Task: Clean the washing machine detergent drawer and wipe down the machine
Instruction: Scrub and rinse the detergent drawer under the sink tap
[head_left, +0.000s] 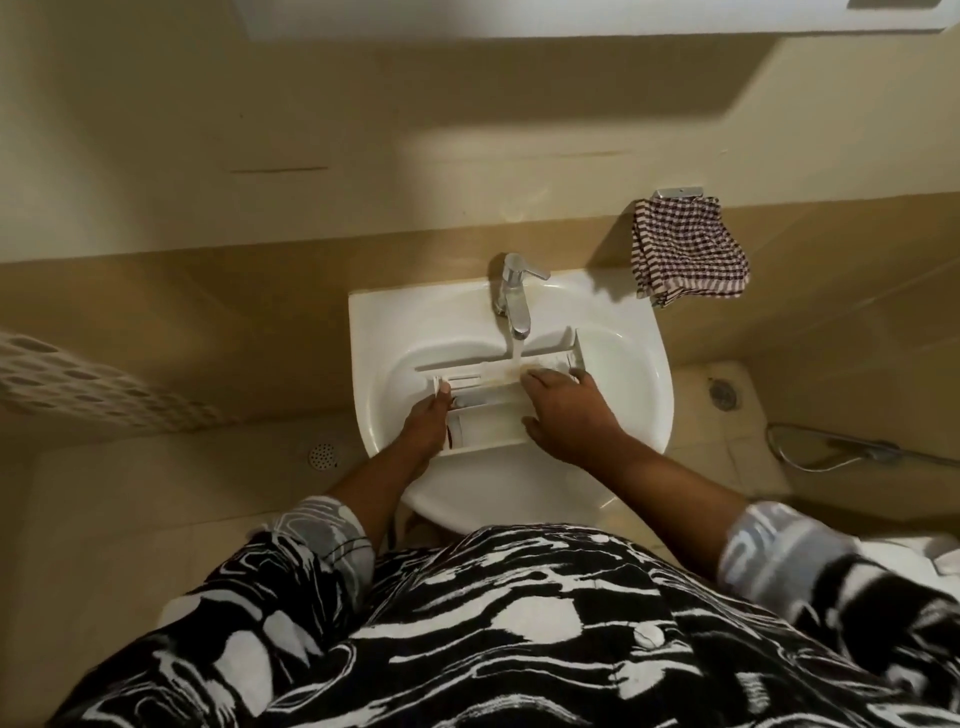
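The white detergent drawer (488, 410) lies across the basin of the white sink (374, 364), its front panel at the right. Water runs from the chrome tap (511, 296) onto the drawer's right compartment, where a yellowish stain shows. My left hand (428, 423) grips the drawer's left end, thumb over its rim. My right hand (569, 410) rests on the right part of the drawer, fingers reaching into the wet compartment under the stream. Whether it holds anything there is hidden.
A checked cloth (685, 254) hangs from a chrome holder on the wall right of the sink. A perforated basket (78, 389) stands at the left. Floor drains (323, 456) lie left and right below. A hose (831, 449) runs along the right floor.
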